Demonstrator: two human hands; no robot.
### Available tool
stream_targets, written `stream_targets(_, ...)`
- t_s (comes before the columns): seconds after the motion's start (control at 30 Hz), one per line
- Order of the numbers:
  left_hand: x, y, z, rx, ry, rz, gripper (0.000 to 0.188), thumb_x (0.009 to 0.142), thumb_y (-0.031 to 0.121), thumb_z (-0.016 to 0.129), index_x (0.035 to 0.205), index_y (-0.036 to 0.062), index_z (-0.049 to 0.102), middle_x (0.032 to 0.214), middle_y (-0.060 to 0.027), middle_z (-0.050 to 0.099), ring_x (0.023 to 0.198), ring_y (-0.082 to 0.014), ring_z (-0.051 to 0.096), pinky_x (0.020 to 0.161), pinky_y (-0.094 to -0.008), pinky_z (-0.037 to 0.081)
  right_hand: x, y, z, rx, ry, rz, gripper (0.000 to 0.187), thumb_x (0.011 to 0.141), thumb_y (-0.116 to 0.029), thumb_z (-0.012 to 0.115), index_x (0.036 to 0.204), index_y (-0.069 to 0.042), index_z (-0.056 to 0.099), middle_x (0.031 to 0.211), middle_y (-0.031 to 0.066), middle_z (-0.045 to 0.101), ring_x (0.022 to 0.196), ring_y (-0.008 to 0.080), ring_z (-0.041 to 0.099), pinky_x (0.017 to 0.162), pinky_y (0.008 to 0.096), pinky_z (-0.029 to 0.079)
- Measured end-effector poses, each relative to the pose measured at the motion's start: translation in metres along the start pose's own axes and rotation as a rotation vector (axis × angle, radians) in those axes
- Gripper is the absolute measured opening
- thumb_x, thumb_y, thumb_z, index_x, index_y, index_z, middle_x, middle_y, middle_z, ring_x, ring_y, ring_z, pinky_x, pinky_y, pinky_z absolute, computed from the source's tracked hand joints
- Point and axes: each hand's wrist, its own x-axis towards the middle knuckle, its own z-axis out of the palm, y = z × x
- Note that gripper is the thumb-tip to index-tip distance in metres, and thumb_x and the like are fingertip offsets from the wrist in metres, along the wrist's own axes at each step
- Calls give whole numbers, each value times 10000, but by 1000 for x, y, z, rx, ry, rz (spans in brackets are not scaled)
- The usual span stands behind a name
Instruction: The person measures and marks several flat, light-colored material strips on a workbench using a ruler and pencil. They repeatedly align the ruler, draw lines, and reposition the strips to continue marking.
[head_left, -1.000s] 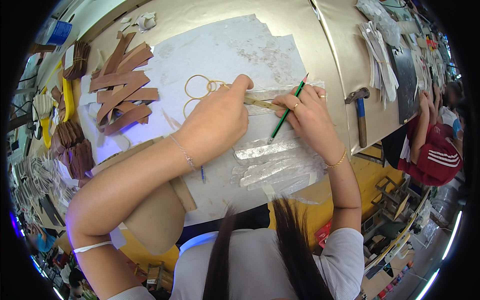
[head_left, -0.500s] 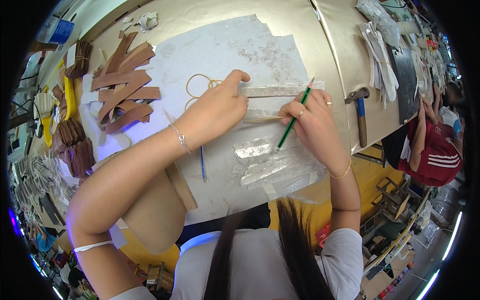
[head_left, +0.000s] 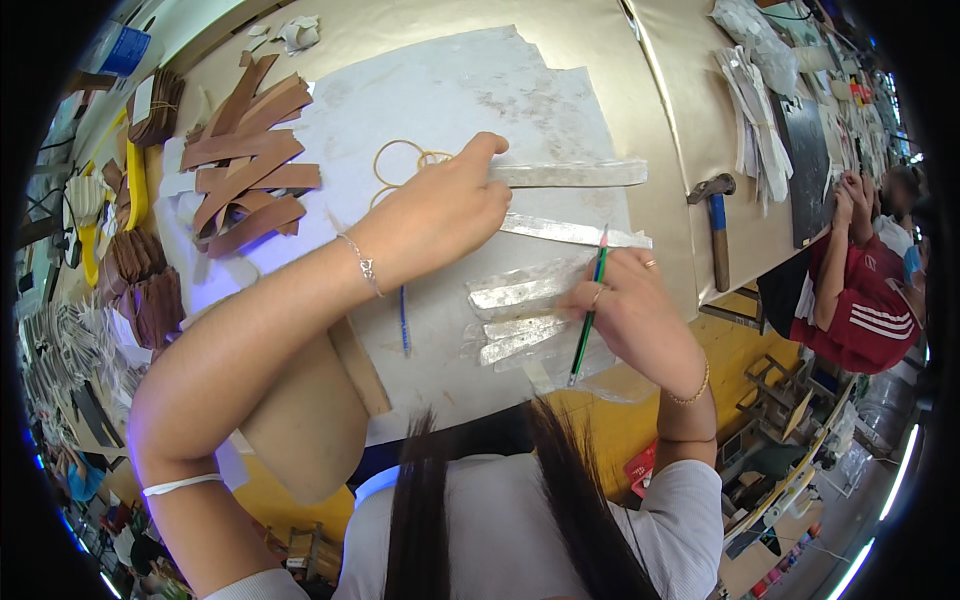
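Note:
My right hand (head_left: 645, 310) is closed around a green pencil (head_left: 583, 345), which slants upright between the fingers. The hand is over several flat, clear plastic strips (head_left: 515, 290) on the grey sheet. A blurred tan sliver shows at its fingertips; I cannot tell whether it is held. My left hand (head_left: 450, 205) rests farther up the sheet with curled fingers, their tips partly hidden. From beside it a pale narrow strip (head_left: 580, 175) and a shiny silvery strip (head_left: 575, 230) run to the right. Rubber bands (head_left: 398, 147) lie behind that hand, and a blue pen (head_left: 405, 320) lies below the wrist.
Brown strips (head_left: 250, 165) are heaped on the left, with tied brown bundles (head_left: 155, 108) beyond. A hammer (head_left: 718, 235) lies to the right, near a bundle of white strips (head_left: 755, 120) and a dark board (head_left: 800, 175). Another person in a red shirt (head_left: 870, 290) sits at the far right.
My right hand, still with the pencil, has moved down toward the clear plastic strips, and the tan strands have left the middle. The silvery strip now shows in full. My left hand has shifted slightly right.

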Motion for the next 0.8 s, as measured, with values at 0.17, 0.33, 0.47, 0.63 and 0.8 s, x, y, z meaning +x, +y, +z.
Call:
stream_targets(0.17,-11,19,-9,75,176,107,370,941,122,499,1275,-37,485,937,-270,637,906,-408,637,840,-477,489,23,13,-3,252,147,158,177,844,15,697,1003,-50,740,895,106,616,835,298,624,774,391,493)
stream_targets(0.33,-35,20,22,492,206,422,255,851,73,614,1098,23,572,1054,-204,623,954,-337,619,856,-434,492,43,22,9,293,225,193,163,866,15,703,1023,-13,742,864,124,638,774,273,633,729,365,501)
stream_targets(0.47,-53,0,63,637,124,496,333,827,93,646,1148,24,590,1219,-289,604,1123,-416,596,950,-478,475,49,30,21,313,235,169,126,881,3,709,1001,-9,748,850,122,647,771,260,641,715,355,503)
stream_targets(0.63,-53,-7,68,731,131,472,428,832,123,648,1243,19,588,1404,-372,516,1281,-501,526,1058,-519,429,50,34,27,327,229,171,142,876,15,712,1012,-4,749,849,121,650,772,257,644,711,348,508)
stream_targets(0.8,-50,-10,67,754,151,468,432,841,113,631,1261,26,576,1409,-387,504,1273,-506,527,1077,-530,409,49,32,26,349,197,198,227,845,103,654,1032,7,740,873,123,655,797,268,662,732,354,519)
